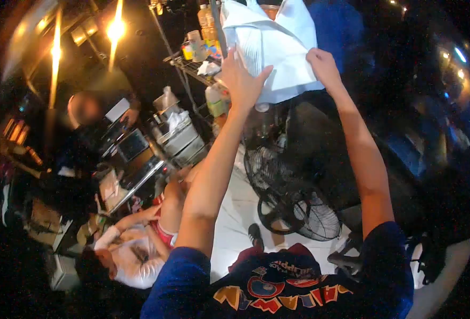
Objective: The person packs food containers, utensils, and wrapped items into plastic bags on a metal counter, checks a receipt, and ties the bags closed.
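Observation:
A white bag-like sheet (285, 61), with creases and a pleated strip down its left side, is held up in front of me at arm's length. My right hand (324, 68) pinches its lower right edge between bent fingers. Against its lower left side lies my left hand (243, 80), fingers stretched upward and thumb spread out over the white surface. Whether anything is inside the white piece is hidden.
Bottles (206, 24) and packets stand on a wire rack (192, 66) beyond my left hand. A black floor fan (317, 215) stands below my arms. A seated person (139, 252) is at lower left; another person (86, 114) is behind a counter (139, 183).

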A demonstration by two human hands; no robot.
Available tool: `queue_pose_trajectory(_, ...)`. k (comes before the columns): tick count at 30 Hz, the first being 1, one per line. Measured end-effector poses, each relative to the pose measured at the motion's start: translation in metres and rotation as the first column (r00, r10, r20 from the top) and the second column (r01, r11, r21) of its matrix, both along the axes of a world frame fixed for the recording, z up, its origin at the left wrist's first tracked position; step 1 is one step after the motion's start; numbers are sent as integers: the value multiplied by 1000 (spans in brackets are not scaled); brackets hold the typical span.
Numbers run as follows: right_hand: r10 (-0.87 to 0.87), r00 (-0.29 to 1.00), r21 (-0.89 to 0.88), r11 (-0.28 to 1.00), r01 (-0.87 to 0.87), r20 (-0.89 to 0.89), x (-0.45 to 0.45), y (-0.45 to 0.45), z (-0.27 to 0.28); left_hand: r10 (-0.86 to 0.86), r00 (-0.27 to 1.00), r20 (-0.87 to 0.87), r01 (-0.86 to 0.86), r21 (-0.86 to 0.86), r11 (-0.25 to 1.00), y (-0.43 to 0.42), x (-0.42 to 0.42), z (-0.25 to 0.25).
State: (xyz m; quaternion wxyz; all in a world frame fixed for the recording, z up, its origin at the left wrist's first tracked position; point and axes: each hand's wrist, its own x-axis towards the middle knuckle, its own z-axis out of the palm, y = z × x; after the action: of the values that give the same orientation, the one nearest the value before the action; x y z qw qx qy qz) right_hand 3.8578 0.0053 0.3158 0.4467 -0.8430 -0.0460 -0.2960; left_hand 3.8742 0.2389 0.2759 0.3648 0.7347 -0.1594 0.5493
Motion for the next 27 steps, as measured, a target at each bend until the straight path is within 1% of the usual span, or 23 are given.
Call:
queue_pose_trajectory(1,-31,999,-66,997,33,30,2,-3,2,23,999,47,-24,17,1000,-1,11,-2)
queue_pose_trajectory(2,-61,997,-126,990,67,56,2,-7,-2,-142,987,-78,135,-95,986,2,21,-8)
queue_pose_trajectory(3,-88,993,-184,978,100,73,6,-10,-5,-314,930,-192,270,-222,937,10,29,-8)
queue_pose_trajectory(4,-140,984,-174,972,158,111,4,-11,-2,-482,831,-278,376,-358,855,19,33,-7)
queue_pose_trajectory(6,-240,956,-163,950,267,169,9,-10,-1,-506,853,-129,431,-375,821,42,38,-20)
queue_pose_trajectory(7,-237,969,-120,962,245,73,11,-9,2,-546,821,-170,446,-408,797,50,33,-15)
queue_pose_trajectory(10,13,968,-30,1000,-6,251,18,26,5,-626,773,-102,519,-466,717,57,29,-8)
queue_pose_trajectory(11,-13,964,-189,980,64,264,10,51,12,-639,769,-8,569,-446,691,55,37,-12)
queue_pose_trajectory(12,-36,958,-339,931,136,284,3,78,19,-584,810,-51,527,-373,764,56,34,-7)
queue_pose_trajectory(14,42,945,-407,908,99,324,8,114,22,-455,882,-122,426,-207,881,61,21,5)
queue_pose_trajectory(15,81,991,-304,952,-45,106,16,114,14,-510,851,-127,471,-248,847,61,21,5)
queue_pose_trajectory(18,144,936,-334,942,-31,321,23,107,-13,-475,875,-96,421,-334,843,65,32,-4)
queue_pose_trajectory(19,83,922,-365,929,66,378,19,103,-19,-505,858,-89,444,-365,819,69,35,-6)
queue_pose_trajectory(22,82,972,-329,944,-5,220,2,96,-18,-496,865,-83,441,-350,827,71,37,-8)
queue_pose_trajectory(23,23,995,-332,943,9,93,-3,99,-12,-473,878,-74,427,-328,843,69,34,-5)
queue_pose_trajectory(24,-5,1000,-497,868,0,-10,-1,99,-21,-467,882,-64,424,-325,845,66,32,-3)
queue_pose_trajectory(26,-125,974,-766,639,-64,-186,13,90,-63,-462,886,-45,426,-319,847,60,31,-1)
queue_pose_trajectory(27,-16,978,-750,645,-149,-208,12,75,-86,-421,904,-78,386,-276,880,59,34,-6)
